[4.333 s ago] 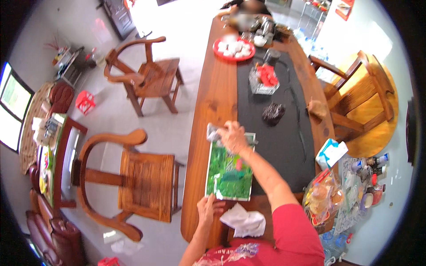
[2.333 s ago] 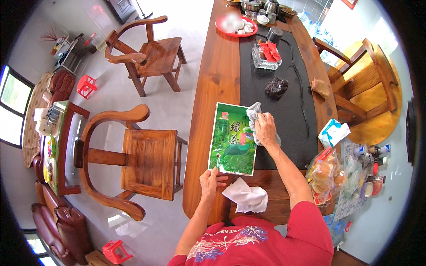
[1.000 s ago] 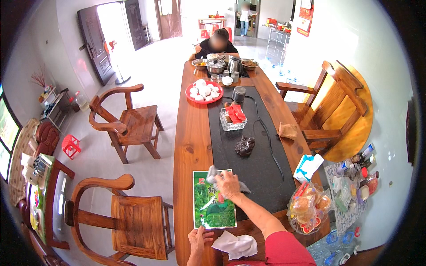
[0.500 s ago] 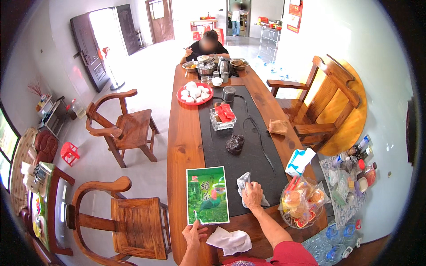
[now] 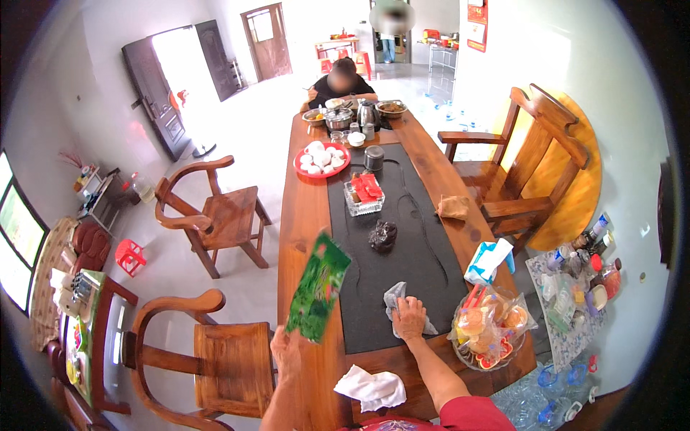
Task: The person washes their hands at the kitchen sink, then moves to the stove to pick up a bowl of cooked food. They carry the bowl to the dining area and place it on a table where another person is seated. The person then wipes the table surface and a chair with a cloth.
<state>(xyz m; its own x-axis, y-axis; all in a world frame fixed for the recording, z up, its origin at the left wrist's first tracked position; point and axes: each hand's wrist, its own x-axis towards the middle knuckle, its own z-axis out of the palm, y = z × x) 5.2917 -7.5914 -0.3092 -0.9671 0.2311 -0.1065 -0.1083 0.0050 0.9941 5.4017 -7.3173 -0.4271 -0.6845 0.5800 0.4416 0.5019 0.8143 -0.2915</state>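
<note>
My left hand (image 5: 286,350) is closed on the lower corner of a green tea bag (image 5: 318,289), a flat pouch held tilted over the left part of the table. My right hand (image 5: 410,316) presses a grey cloth (image 5: 392,296) onto the black slab (image 5: 374,323) set into the wooden table; the palm hides part of the cloth. Between my forearms a crumpled white cloth (image 5: 370,388) lies near the front edge. Right of my right hand stands a clear bowl (image 5: 486,352) of wrapped pastries.
Along the table are a tissue pack (image 5: 489,260), a brown paper bag (image 5: 453,207), a dark plastic bundle (image 5: 382,235), a glass box of red packets (image 5: 364,196) and a red plate (image 5: 338,169) of white round items. A person (image 5: 341,86) sits at the far end. Wooden chairs (image 5: 233,352) flank the table.
My left hand has raised the tea bag off the table, moving it left and tilting it. My right hand stays on the grey cloth at nearly the same place.
</note>
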